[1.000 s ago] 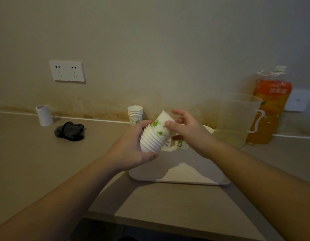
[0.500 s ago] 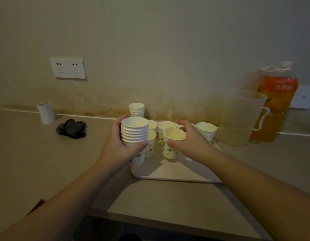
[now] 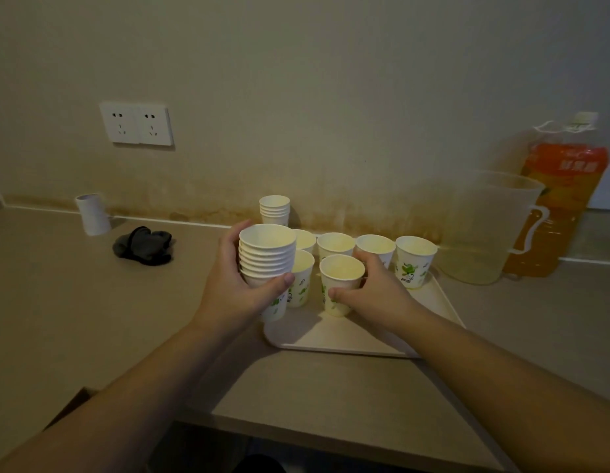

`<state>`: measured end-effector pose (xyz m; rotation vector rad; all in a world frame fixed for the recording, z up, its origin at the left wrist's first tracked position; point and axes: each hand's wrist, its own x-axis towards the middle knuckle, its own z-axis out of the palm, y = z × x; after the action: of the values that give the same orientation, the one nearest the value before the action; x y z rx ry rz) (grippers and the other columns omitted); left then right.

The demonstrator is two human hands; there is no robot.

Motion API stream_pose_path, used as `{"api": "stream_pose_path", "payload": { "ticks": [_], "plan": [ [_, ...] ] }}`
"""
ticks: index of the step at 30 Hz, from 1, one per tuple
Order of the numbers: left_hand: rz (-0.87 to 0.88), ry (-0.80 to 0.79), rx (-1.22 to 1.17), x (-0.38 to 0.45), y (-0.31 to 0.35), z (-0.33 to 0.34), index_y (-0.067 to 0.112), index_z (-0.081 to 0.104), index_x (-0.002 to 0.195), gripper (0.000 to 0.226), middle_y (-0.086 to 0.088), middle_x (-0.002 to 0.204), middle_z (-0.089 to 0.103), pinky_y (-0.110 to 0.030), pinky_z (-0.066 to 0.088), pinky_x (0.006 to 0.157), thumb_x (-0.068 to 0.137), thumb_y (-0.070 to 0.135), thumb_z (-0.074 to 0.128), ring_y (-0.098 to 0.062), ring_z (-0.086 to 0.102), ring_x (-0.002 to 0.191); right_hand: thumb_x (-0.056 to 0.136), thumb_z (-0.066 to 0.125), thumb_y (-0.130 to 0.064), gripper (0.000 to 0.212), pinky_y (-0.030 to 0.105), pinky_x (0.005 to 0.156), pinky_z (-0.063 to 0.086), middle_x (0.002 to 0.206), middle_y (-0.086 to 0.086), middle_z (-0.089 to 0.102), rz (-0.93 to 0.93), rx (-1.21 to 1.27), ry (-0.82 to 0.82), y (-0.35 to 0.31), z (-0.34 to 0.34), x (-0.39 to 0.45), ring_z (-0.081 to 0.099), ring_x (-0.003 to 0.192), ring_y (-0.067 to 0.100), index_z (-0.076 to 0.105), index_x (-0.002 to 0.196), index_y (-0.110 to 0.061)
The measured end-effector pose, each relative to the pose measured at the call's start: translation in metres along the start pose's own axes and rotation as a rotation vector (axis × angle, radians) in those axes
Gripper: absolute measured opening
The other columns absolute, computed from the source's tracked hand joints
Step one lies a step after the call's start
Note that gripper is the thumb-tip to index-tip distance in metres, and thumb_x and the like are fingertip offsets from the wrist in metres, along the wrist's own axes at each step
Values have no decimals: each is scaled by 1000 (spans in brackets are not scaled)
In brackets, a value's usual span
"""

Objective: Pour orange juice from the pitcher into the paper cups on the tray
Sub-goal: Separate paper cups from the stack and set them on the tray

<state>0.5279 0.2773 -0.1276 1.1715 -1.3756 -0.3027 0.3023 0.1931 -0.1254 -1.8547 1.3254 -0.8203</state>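
Left grip [image 3: 244,291]: we clasp nested cup stack [image 3: 266,256], fingers curled round it, held above tray's left edge. Right grip [image 3: 375,290]: we wrap single paper cup [image 3: 341,285] standing on tray [image 3: 433,315], thumb on near side. We count five more cups [image 3: 415,261] upright on tray behind. Clear pitcher [image 3: 484,227] stands on counter [image 3: 75,319] just right of tray; orange juice bottle [image 3: 559,206] behind it, against wall.
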Motion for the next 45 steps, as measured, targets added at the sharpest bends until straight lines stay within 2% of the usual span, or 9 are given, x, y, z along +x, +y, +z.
{"api": "stream_pose_path", "payload": {
  "ticks": [7,12,18,22,27,32,36,40,45],
  "plan": [
    [10,-6,-10,-2,-4,2,39,35,142,99,23,129,54,-16,53,89,61,51,89,2,58,118,82,82,-21,78,2,44,40,124,-9,54,21,107,-19,-1,2,2,52,103,8,37,146,-28],
    [15,-1,5,0,-5,0,42,35,141,98,19,130,55,-25,53,92,59,57,87,-1,57,119,80,82,-27,79,7,46,42,130,-9,56,15,82,8,0,4,5,52,106,8,38,145,-28],
    [26,-6,-5,-1,-7,1,35,38,141,96,31,123,55,-16,53,89,62,41,91,3,58,116,80,82,-31,82,9,59,41,134,-10,55,0,58,5,1,4,7,50,108,6,36,147,-28],
    [19,-13,-24,-1,-6,1,43,37,139,97,32,123,55,-22,54,90,59,53,89,1,58,117,79,83,-33,81,16,69,43,135,-9,56,-19,31,14,1,4,7,51,109,7,37,146,-27],
    [37,-10,-27,0,-3,0,42,37,138,95,35,122,55,-13,51,87,58,55,87,4,58,116,78,83,-34,82,23,79,45,135,-8,56,-27,16,17,-1,4,8,50,108,8,37,146,-27],
    [41,-8,-16,1,0,-1,52,36,133,90,36,121,55,-12,51,87,58,56,87,3,58,116,79,83,-33,81,17,72,46,131,-9,57,-26,14,10,-2,4,7,51,106,7,37,145,-27],
    [38,-13,-18,1,1,-1,55,35,132,90,38,121,54,-11,51,87,58,55,86,5,58,116,82,81,-26,75,3,43,40,115,-13,52,-11,84,-2,-1,4,6,51,94,2,38,143,-28],
    [29,-22,-28,1,1,0,43,36,140,97,32,123,56,-14,52,87,58,56,87,3,58,117,81,81,-28,77,5,44,41,119,-13,53,-13,68,-1,-1,3,7,51,101,5,37,144,-29],
    [33,-18,-23,2,3,-1,43,36,140,98,31,125,55,-17,52,89,58,58,86,2,58,118,77,83,-36,81,26,82,49,133,-8,58,-29,-6,22,-2,5,9,53,110,9,38,144,-29]
  ]
}}
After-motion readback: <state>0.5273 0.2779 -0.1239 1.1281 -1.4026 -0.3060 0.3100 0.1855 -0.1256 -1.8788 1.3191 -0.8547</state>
